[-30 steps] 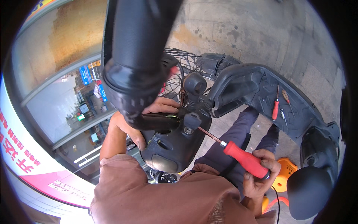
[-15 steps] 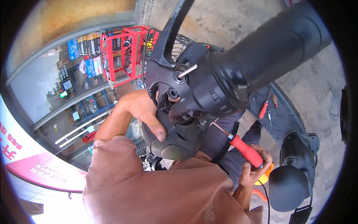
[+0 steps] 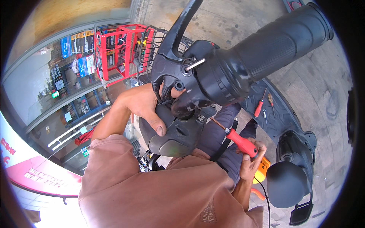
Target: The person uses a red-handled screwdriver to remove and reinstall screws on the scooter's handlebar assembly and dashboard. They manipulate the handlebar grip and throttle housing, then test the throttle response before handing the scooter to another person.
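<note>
The right hand (image 3: 249,165) pinches the red plastic-handled screwdriver (image 3: 240,143), pointing beyond the fingertips toward the black plastic housing (image 3: 178,133), apparently steadied by the left hand (image 3: 142,104), thumb spread, other fingers mostly hidden.

Screwdriver (image 3: 242,143) right of the housing (image 3: 178,140), rack (image 3: 101,53) beyond and left, second screwdriver (image 3: 259,108) on the footboard (image 3: 282,118)

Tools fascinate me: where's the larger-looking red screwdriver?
In the head view, right of centre, the red screwdriver is in the right hand, its shaft pointing toward the black cover.
</note>
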Demonstrator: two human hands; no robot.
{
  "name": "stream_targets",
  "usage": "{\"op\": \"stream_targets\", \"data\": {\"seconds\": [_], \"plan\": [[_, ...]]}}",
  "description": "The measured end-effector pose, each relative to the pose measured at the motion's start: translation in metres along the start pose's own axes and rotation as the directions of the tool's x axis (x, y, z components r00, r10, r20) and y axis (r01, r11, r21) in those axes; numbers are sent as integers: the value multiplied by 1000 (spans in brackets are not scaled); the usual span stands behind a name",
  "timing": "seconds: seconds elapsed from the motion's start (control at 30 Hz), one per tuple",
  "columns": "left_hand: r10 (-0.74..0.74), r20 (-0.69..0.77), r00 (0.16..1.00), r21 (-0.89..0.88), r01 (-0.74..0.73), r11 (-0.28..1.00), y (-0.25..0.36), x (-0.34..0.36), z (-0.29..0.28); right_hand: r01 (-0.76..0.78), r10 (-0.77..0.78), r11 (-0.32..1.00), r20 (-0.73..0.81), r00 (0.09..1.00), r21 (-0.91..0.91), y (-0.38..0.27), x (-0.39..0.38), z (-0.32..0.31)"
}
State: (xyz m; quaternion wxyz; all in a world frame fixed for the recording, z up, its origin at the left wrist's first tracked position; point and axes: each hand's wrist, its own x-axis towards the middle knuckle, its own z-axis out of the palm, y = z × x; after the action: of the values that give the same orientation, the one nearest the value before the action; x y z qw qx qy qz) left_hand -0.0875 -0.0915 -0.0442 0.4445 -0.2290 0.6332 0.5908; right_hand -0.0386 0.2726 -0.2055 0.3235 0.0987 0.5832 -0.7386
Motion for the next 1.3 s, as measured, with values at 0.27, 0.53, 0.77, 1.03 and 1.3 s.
{"op": "stream_targets", "data": {"seconds": [0.27,0.53,0.77,1.03,1.3], "plan": [[4,17,1000,25,-4,1000,0,0,1,49,-52,996,44,998,73,2,4,9],[87,-48,995,148,-79,986,-12,-6,-1,-79,84,975,-15,996,207,11,7,14],[308,-319,896,348,-192,918,-34,-24,4,-129,113,978,103,988,165,9,6,6],[286,-610,739,609,207,766,-19,-54,94,15,-14,1000,138,990,-6,2,7,3],[433,-667,606,702,318,637,-22,-41,119,81,-93,993,138,986,88,6,6,0]]}}
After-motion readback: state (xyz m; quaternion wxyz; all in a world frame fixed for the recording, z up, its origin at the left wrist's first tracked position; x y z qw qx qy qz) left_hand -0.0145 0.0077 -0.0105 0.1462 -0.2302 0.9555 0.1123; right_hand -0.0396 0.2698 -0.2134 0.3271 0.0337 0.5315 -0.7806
